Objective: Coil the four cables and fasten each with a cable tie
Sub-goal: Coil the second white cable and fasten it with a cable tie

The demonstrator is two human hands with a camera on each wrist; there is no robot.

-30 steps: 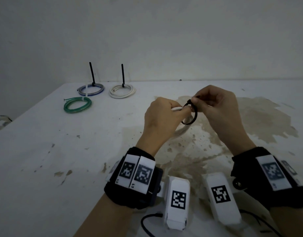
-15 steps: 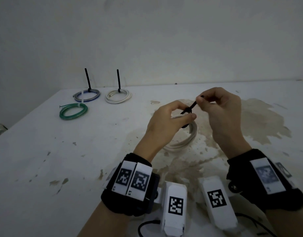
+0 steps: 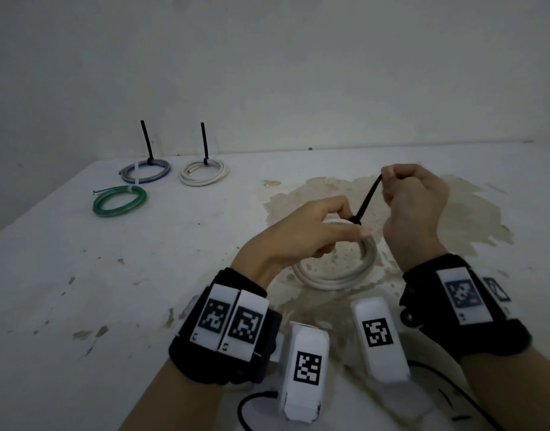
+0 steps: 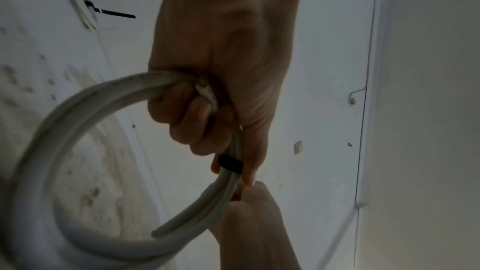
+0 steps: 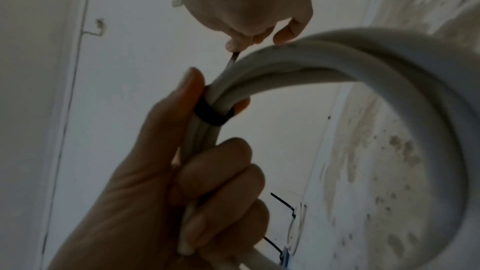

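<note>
A white cable coil (image 3: 335, 276) hangs just above the stained table, and my left hand (image 3: 354, 225) grips its far side. My left fingers (image 4: 197, 110) curl round the strands, with a black cable tie band (image 4: 231, 164) snug around them just past the fingertips. My right hand (image 3: 387, 178) pinches the tie's tail (image 3: 368, 197) and holds it taut, up and to the right of the coil. In the right wrist view, the band (image 5: 210, 114) sits between my left thumb and forefinger. Three tied coils lie at the back left: blue-grey (image 3: 144, 171), white (image 3: 204, 173) and green (image 3: 119, 200).
Two white boxes with black markers (image 3: 304, 362) (image 3: 379, 337) and a black lead (image 3: 252, 402) lie at the table's near edge. A brown stain (image 3: 472, 219) spreads under my hands. The wall stands right behind the table, whose left edge (image 3: 34, 206) runs diagonally.
The tie's wide loop has closed down snug round the coil. My right hand has drawn the tail up and to the right. The left hand has kept its grip on the coil.
</note>
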